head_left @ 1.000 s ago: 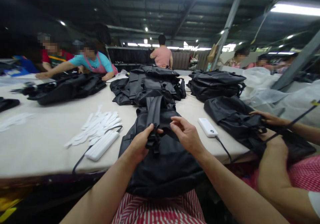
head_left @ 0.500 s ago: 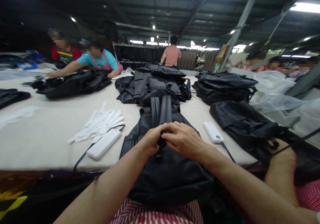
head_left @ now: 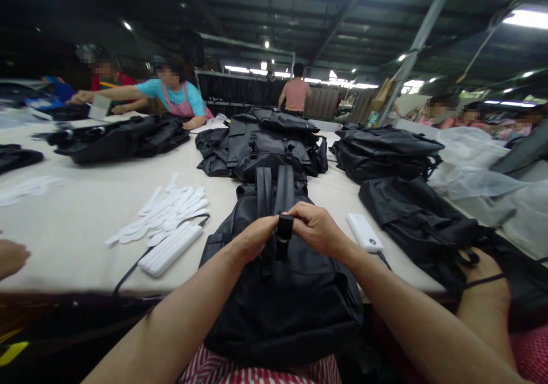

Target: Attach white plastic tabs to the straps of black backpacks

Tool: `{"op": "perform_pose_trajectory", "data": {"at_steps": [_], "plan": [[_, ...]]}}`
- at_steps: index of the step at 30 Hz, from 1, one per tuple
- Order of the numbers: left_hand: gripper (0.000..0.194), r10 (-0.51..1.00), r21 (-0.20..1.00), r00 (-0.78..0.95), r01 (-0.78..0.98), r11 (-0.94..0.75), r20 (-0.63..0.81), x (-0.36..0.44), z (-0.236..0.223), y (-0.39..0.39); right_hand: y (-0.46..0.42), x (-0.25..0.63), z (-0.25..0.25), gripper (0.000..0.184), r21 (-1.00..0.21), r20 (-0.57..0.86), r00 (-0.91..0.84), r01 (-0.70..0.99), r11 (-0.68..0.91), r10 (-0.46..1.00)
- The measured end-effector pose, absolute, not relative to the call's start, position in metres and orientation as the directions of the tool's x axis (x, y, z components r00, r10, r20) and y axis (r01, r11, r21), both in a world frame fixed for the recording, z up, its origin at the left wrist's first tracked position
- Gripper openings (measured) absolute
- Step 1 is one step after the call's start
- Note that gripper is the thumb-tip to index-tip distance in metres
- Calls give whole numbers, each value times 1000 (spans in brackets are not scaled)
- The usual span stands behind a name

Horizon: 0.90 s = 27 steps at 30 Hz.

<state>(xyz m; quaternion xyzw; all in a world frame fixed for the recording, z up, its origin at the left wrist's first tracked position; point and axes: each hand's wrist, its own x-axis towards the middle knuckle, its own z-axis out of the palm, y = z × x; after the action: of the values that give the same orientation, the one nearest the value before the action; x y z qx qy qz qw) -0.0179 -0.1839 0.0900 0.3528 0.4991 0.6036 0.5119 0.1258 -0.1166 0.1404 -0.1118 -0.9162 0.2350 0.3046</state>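
Note:
A black backpack point(head_left: 282, 298) lies in front of me, hanging over the near table edge onto my lap. Two black straps point(head_left: 274, 187) run up its middle. My left hand point(head_left: 252, 238) and my right hand point(head_left: 319, 230) meet at the centre of the bag, both closed around a black strap buckle point(head_left: 285, 227) held between the fingertips.
A white power bank point(head_left: 171, 249) with a black cable lies left of the bag, by a heap of white paper strips point(head_left: 165, 210). A second power bank point(head_left: 365, 233) lies on the right. Black bags are stacked behind point(head_left: 265, 144). A neighbour's arm point(head_left: 483, 292) holds another bag at right; people work across the table.
My hands, apart one second ago, have come together on the strap buckle and lifted it slightly. The person in blue across the table now reaches left with a card.

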Motion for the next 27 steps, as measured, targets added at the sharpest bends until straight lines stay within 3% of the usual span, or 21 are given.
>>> {"op": "perform_pose_trajectory", "data": {"at_steps": [2, 6, 11, 14, 17, 19, 23, 27], "plan": [[23, 967, 932, -236, -364, 2, -94, -13, 92, -181, -115, 124, 140, 17, -495, 485, -812, 52, 867, 326], [13, 951, 863, -287, -503, -46, -116, -2, 94, -176, -112, 119, 139, 18, -291, 471, -860, 56, 955, 194], [11, 981, 897, -160, -442, 24, -106, 14, 87, -175, -100, 114, 150, 19, -76, 684, -710, 160, 984, 168], [12, 978, 874, -122, -478, 93, -170, 20, 81, -175, -88, 117, 148, 20, -104, 656, -731, 162, 981, 190], [8, 973, 859, -134, -502, 99, -190, 24, 80, -173, -79, 121, 133, 23, -249, 500, -832, 125, 960, 238], [7, 971, 859, -155, -506, 81, -182, 26, 81, -171, -78, 123, 122, 20, -275, 402, -893, 92, 957, 202], [14, 954, 857, -251, -516, 11, -163, 34, 85, -164, -80, 125, 116, 19, -104, 509, -847, 119, 987, 155], [12, 960, 865, -187, -493, 94, -211, 47, 74, -158, -79, 134, 132, 23, 28, 638, -764, 150, 988, 98]]}}
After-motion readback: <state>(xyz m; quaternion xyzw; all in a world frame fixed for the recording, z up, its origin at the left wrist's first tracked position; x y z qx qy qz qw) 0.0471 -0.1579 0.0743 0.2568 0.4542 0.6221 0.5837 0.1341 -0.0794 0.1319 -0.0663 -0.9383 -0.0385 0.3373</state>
